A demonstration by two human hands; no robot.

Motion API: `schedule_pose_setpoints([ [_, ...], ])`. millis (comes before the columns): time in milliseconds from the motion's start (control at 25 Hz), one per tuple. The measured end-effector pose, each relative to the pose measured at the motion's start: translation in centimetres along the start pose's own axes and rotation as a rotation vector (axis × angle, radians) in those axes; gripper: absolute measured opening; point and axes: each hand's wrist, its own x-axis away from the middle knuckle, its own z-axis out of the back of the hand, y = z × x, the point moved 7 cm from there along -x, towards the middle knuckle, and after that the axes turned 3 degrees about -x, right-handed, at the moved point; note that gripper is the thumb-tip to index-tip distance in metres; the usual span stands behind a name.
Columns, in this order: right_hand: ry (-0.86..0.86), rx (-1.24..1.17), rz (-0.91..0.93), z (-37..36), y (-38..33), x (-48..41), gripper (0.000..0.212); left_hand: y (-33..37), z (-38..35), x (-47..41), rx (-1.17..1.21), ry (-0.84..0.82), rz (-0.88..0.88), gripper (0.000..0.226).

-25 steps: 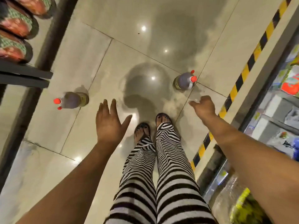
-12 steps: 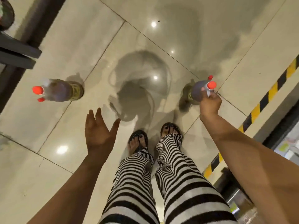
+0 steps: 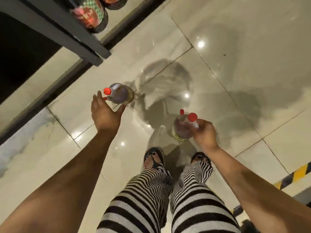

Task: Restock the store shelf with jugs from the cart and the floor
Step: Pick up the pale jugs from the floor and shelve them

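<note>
the left hand (image 3: 105,115), fingers straight and spread, hovered at centre-left of frame. the floor jug (image 3: 120,94) stood upright just beyond its fingertips, toward upper frame, cap up. the right hand (image 3: 204,132) gripped the second jug (image 3: 184,127) near its cap, centre-right.

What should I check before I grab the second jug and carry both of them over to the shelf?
1. Grip of right hand on right jug: ok.
2. Grip of left hand on left jug: not ok, open beside it.
3. Is left jug upright: ok.
4. Is right jug off the floor: cannot tell.
5. Free space on shelf: cannot tell.
</note>
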Motion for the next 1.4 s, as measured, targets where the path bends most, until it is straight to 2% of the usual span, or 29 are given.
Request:
schedule_pose_setpoints([
  [80, -0.093, 0.176, 0.168, -3.0, -1.9, -0.7, 0.018, -0.3, -1.7, -2.7, -0.014, -0.009, -0.100, 0.085],
  [120, -0.117, 0.227, 0.206, -4.2, -2.2, -1.4, 0.013, -0.3, -2.5, -4.1, -0.005, -0.025, -0.148, 0.079],
  [240, -0.162, 0.246, 0.283, -6.0, -3.2, -3.1, 0.014, -0.2, -4.0, -7.9, 0.029, -0.061, -0.097, 0.051],
  [360, -0.186, 0.194, 0.303, -5.7, -4.4, -3.5, 0.014, 0.3, -3.9, -9.2, -0.192, -0.114, -0.109, 0.029],
  [440, -0.154, 0.218, 0.273, -4.6, -4.9, -3.8, 0.013, -0.2, -3.2, -8.1, -0.193, -0.087, -0.121, 0.019],
  [640, -0.053, 0.434, 0.240, -1.1, -7.4, -2.3, 0.040, -2.3, 1.2, -1.0, 0.057, 0.014, 0.005, 0.024],
  [840, -0.127, 0.556, 0.337, 1.1, -14.1, 4.8, 0.042, -2.3, 11.8, 8.4, 0.180, 0.075, 0.080, 0.035],
  [1000, -0.170, 0.774, 0.704, 1.9, -23.1, 14.6, 0.057, -2.5, 22.6, 15.8, 0.174, 0.151, 0.192, 0.039],
  [1080, -0.211, 0.744, 0.902, 2.2, -26.9, 19.1, 0.057, -3.0, 27.7, 19.5, 0.174, 0.225, 0.245, 0.044],
  [1280, -0.366, 0.576, 1.462, 1.8, -37.6, 31.7, 0.054, -5.0, 40.0, 29.4, 0.273, 0.402, 0.417, 0.036],
  [1360, -0.389, 0.582, 1.510, 0.8, -40.9, 35.2, 0.056, -5.9, 43.1, 32.6, 0.285, 0.441, 0.472, 0.034],
  [1400, -0.431, 0.581, 1.472, 0.1, -42.0, 36.6, 0.056, -6.4, 44.6, 34.3, 0.283, 0.462, 0.495, 0.034],
])
